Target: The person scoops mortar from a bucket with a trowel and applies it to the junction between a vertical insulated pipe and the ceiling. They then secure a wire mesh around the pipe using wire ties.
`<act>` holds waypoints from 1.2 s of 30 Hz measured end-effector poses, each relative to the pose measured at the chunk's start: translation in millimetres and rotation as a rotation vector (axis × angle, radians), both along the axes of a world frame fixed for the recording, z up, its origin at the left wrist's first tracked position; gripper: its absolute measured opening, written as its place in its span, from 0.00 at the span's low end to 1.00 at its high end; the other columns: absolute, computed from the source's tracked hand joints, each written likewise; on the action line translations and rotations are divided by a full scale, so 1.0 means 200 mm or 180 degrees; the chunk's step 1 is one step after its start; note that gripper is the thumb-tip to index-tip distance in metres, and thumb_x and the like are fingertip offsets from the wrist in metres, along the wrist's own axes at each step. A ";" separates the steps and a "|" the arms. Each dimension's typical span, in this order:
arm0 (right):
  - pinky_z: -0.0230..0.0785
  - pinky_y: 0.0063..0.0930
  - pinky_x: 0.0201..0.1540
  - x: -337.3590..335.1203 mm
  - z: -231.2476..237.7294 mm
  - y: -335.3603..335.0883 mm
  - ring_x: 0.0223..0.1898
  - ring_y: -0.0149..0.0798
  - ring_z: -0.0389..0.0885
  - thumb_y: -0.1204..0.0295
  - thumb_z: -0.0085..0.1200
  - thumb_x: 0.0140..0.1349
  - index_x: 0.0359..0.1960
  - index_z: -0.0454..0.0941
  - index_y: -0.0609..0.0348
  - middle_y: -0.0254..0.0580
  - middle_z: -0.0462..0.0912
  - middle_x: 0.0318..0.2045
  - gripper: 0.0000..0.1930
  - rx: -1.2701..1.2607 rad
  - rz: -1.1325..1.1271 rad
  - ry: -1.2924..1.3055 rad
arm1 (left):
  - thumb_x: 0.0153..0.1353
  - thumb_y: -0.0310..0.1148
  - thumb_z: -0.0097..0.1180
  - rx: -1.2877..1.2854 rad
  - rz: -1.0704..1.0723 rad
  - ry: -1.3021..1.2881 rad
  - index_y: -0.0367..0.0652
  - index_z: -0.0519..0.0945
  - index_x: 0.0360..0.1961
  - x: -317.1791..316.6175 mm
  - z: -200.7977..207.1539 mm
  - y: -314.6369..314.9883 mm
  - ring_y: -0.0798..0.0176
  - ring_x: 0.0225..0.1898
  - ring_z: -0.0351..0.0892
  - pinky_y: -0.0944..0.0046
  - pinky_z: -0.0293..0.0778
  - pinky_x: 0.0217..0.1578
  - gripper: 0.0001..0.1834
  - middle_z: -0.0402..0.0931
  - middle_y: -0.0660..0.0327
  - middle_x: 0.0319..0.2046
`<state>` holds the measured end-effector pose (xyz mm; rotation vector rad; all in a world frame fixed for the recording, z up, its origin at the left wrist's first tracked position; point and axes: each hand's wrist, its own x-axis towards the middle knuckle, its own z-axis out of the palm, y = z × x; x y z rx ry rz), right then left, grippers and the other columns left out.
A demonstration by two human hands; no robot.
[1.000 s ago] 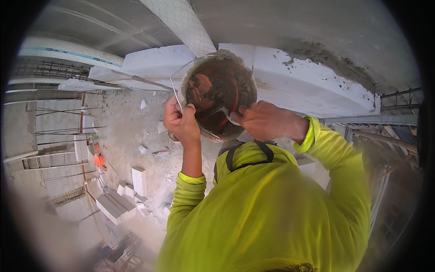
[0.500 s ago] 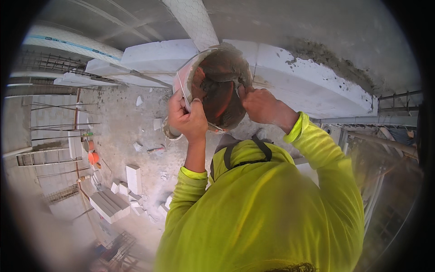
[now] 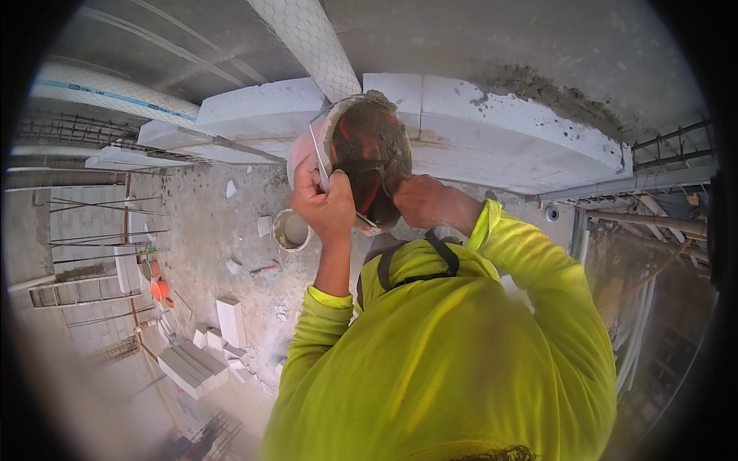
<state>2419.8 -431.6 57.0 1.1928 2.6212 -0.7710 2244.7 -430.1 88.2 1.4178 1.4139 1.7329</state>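
Note:
A bucket (image 3: 302, 147), its rim and inside caked with grey mortar (image 3: 397, 146), is tipped toward me beside the white block wall. Reddish patches of its inner wall show through the mortar. My left hand (image 3: 327, 203) is closed on the bucket's near-left rim, by the thin wire handle. At the right side of the opening, my right hand (image 3: 432, 202) is closed around a trowel; its mortar-coated blade (image 3: 361, 167) lies inside the bucket, and the grip is hidden in my fingers.
White blocks (image 3: 511, 146) form a low wall ahead, with a mesh-wrapped pipe (image 3: 304, 38) rising behind. A second mortar-stained bucket (image 3: 280, 230) stands on the floor. Loose blocks (image 3: 231, 321) and orange containers (image 3: 159, 290) lie left. Rebar (image 3: 673, 146) juts out at right.
My right hand has come down and left with the trowel, whose blade has moved lower in the bucket. The bucket sits slightly lower and further left in view, its opening turned more sideways.

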 end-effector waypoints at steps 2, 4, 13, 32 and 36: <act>0.78 0.48 0.39 0.01 0.04 -0.07 0.37 0.63 0.84 0.78 0.51 0.53 0.55 0.67 0.76 0.67 0.79 0.41 0.26 -0.0043 -0.0059 0.0326 | 0.50 0.17 0.54 -0.0069 -0.0014 -0.0073 0.33 0.82 0.44 -0.01 -0.01 -0.01 0.83 0.19 0.60 0.78 0.58 0.23 0.18 0.68 0.75 0.19; 0.78 0.48 0.40 0.05 0.07 -0.05 0.38 0.63 0.84 0.78 0.51 0.53 0.55 0.68 0.77 0.68 0.80 0.40 0.25 0.0500 -0.0512 0.0374 | 0.49 0.17 0.54 -0.0220 -0.0006 -0.0131 0.33 0.81 0.43 -0.01 -0.01 -0.06 0.81 0.19 0.59 0.78 0.58 0.22 0.17 0.67 0.74 0.18; 0.77 0.31 0.33 0.35 0.10 -0.13 0.28 0.40 0.83 0.69 0.55 0.64 0.62 0.67 0.65 0.47 0.83 0.39 0.26 -0.1711 -0.0883 0.1604 | 0.45 0.18 0.59 0.0671 -0.1228 0.0769 0.34 0.80 0.42 0.21 0.17 -0.16 0.72 0.19 0.72 0.70 0.69 0.24 0.18 0.76 0.60 0.21; 0.76 0.35 0.35 0.84 0.37 -0.23 0.30 0.43 0.83 0.69 0.55 0.65 0.63 0.68 0.70 0.54 0.82 0.37 0.27 -0.0033 -0.2092 0.2998 | 0.53 0.17 0.51 -0.0318 0.0481 -0.1698 0.34 0.78 0.39 -0.24 -0.22 -0.11 0.75 0.27 0.69 0.74 0.68 0.32 0.12 0.74 0.68 0.29; 0.76 0.47 0.46 1.22 0.28 -0.05 0.43 0.63 0.82 0.68 0.58 0.62 0.61 0.70 0.69 0.67 0.82 0.44 0.27 0.1541 -0.2038 0.0875 | 0.50 0.15 0.52 -0.0175 0.1161 -0.1505 0.36 0.77 0.35 -0.48 -0.40 -0.23 0.76 0.26 0.67 0.74 0.65 0.30 0.10 0.70 0.70 0.28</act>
